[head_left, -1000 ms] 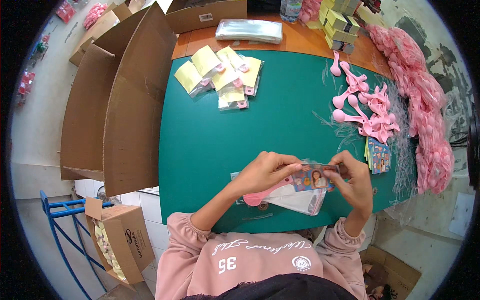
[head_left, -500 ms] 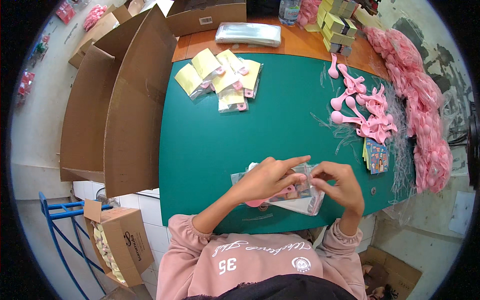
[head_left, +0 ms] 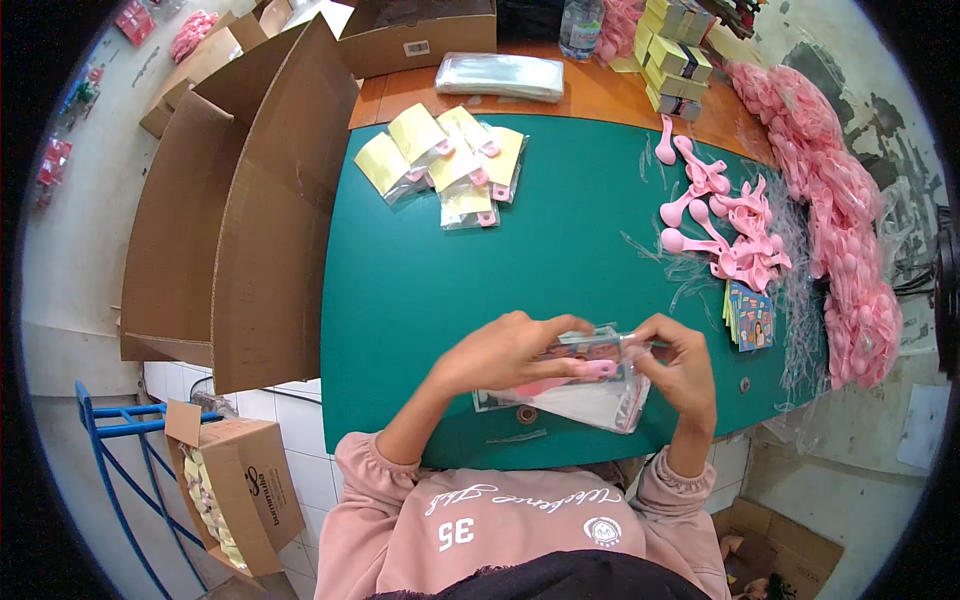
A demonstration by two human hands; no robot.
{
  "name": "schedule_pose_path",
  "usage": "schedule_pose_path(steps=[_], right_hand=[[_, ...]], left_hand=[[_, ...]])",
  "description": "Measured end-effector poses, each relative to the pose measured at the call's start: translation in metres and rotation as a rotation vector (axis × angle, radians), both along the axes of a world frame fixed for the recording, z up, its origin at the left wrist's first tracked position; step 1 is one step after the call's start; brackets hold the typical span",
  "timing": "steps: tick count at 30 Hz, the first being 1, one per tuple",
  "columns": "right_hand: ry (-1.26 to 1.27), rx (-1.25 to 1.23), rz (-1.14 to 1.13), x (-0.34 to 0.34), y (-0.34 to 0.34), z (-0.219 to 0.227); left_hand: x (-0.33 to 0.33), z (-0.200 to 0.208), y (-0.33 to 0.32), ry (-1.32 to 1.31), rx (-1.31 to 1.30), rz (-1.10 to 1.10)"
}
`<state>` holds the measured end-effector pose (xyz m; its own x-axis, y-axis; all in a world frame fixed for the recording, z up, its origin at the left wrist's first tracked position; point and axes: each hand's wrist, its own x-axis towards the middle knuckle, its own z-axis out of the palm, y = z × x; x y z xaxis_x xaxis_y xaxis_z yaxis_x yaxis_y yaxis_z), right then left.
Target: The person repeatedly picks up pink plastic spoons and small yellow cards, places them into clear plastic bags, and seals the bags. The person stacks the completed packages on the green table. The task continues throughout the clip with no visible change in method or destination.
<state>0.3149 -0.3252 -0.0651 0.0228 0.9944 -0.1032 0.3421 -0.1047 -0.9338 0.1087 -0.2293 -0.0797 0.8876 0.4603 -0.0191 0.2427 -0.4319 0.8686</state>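
Close to the table's near edge, a clear plastic bag [head_left: 610, 349] with a printed card and a pink measuring spoon [head_left: 598, 369] in it is between my hands. My left hand [head_left: 515, 352] is closed on the bag's left part, its fingers lying across the card and spoon. At the bag's right end my right hand [head_left: 678, 362] pinches the clear edge between thumb and fingertips. Beneath lies a stack of flat clear bags [head_left: 603, 408], partly covered by my hands and the held bag.
Filled packets with yellow cards [head_left: 465, 165] lie at the far left of the green table [head_left: 450, 280]. Loose pink spoons [head_left: 740, 230] and printed cards [head_left: 752, 318] are on the right. A large cardboard box [head_left: 270, 210] stands along the left edge; bagged pink spoons [head_left: 835, 200] line the right.
My left index finger, stretched out before, now bends over the bag. The bag and spoon have moved slightly up and right, off part of the stack. My right hand still pinches the bag's end.
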Motion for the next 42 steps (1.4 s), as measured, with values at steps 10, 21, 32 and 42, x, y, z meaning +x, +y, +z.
schedule_pose_path(steps=[10,21,32,42], right_hand=[[0.19,0.262,-0.233,-0.003,0.004,0.009],[0.471,0.295,-0.358,0.028,-0.005,-0.001],[0.209,-0.226,0.18,0.019,0.003,0.0],[0.199,-0.067,-0.103,0.018,0.012,-0.009]], left_hand=[[-0.008,-0.005,0.01,0.027,-0.08,0.093],[-0.009,-0.002,0.009,0.007,-0.117,0.052],[-0.008,-0.002,0.008,-0.049,-0.14,0.016],[-0.022,-0.013,0.02,-0.183,-0.37,0.086]])
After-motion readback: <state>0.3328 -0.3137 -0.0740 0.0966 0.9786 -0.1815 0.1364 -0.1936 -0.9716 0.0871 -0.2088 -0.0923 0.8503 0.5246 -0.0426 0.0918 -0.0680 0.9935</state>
